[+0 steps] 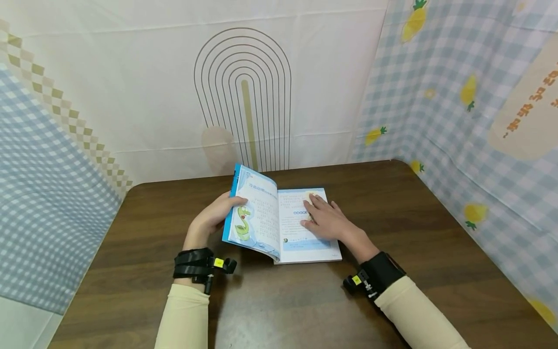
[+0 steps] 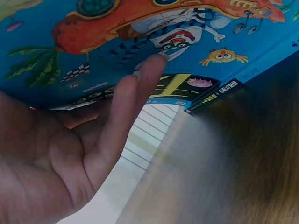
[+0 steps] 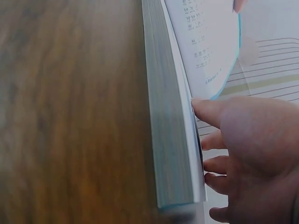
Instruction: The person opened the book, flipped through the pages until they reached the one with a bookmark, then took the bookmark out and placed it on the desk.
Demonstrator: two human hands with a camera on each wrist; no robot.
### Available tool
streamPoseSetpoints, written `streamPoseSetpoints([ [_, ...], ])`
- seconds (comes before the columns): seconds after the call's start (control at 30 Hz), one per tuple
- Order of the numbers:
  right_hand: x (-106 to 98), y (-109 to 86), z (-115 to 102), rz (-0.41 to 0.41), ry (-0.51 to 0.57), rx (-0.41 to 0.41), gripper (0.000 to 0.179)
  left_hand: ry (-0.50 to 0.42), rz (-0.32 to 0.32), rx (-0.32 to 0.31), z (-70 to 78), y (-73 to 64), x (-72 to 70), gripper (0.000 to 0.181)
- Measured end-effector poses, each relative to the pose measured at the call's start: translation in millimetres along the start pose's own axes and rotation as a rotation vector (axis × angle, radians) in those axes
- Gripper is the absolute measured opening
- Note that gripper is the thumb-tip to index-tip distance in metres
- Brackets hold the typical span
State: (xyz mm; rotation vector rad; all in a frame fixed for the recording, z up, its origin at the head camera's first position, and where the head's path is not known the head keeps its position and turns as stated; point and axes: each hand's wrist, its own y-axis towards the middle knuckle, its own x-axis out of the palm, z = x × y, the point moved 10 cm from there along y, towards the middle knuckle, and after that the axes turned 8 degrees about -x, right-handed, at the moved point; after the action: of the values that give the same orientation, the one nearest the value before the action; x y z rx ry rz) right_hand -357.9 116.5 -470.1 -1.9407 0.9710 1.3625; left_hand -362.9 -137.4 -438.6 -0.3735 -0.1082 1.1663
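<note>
An illustrated book [image 1: 263,220] lies opened on the brown table, its left side tilted up off the wood. My left hand [image 1: 216,211] grips that raised left side, thumb over the page edge and fingers behind the cover. In the left wrist view, the blue cover [image 2: 42,37] shows cartoon figures, and the left hand's fingers [image 2: 124,107] rest against it. Across the right page [image 1: 301,245] my right hand [image 1: 324,218] lies with fingers spread, touching the paper. From the right wrist view, the thick page block [image 3: 170,140] appears side-on, with the right hand [image 3: 261,144] at its page surface.
The dark wooden table [image 1: 279,305] extends around the book. A white patterned cloth [image 1: 152,97] hangs behind it, with blue checked cloth [image 1: 440,121] at the right. Black straps with small cameras circle the left wrist [image 1: 196,264] and the right wrist [image 1: 381,274].
</note>
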Motion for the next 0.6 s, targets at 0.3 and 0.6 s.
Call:
streamPoseSetpoints([
  [0.3,-0.5,-0.9,9.2,-0.012,0.001,-0.009,0.074,0.004,0.012,-0.015,-2.4,0.5,-1.7,0.047],
  [0.6,-7.5,-4.0,21.4,0.008,0.022,0.031,0.075,0.005,0.008,-0.005,-1.6,0.3,-1.5,0.049],
])
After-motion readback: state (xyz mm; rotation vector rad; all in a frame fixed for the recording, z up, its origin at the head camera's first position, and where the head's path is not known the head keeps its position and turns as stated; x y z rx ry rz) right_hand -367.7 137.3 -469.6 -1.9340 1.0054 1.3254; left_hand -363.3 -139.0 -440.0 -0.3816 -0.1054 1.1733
